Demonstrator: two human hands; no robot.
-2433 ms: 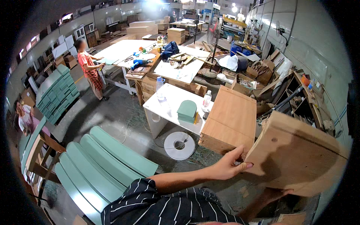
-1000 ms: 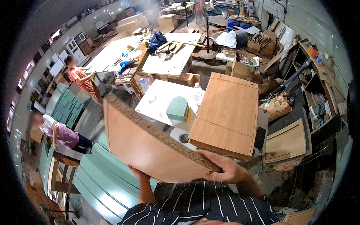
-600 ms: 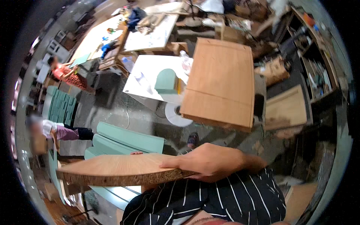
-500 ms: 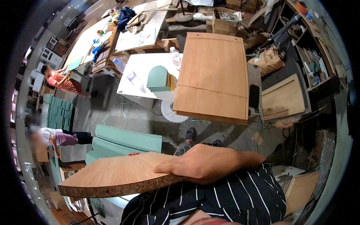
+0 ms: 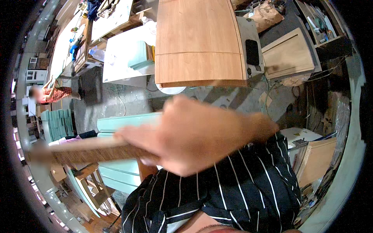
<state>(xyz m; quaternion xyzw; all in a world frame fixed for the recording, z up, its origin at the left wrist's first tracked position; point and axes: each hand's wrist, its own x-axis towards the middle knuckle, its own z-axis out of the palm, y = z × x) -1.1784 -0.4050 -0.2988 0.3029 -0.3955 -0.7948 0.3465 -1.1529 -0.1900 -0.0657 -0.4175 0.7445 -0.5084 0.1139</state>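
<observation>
Right hand (image 5: 194, 136), blurred and close to the lens, was wrapped around the edge of a wooden board (image 5: 89, 151) that ran leftward before the striped shirt (image 5: 233, 194); left hand not visible. Brown paper bag (image 5: 268, 13) lay at top, beside stacked wood panels (image 5: 198, 42) on a workbench. Pale green panels (image 5: 120, 124) leaned below; concrete workshop floor (image 5: 116, 105).
</observation>
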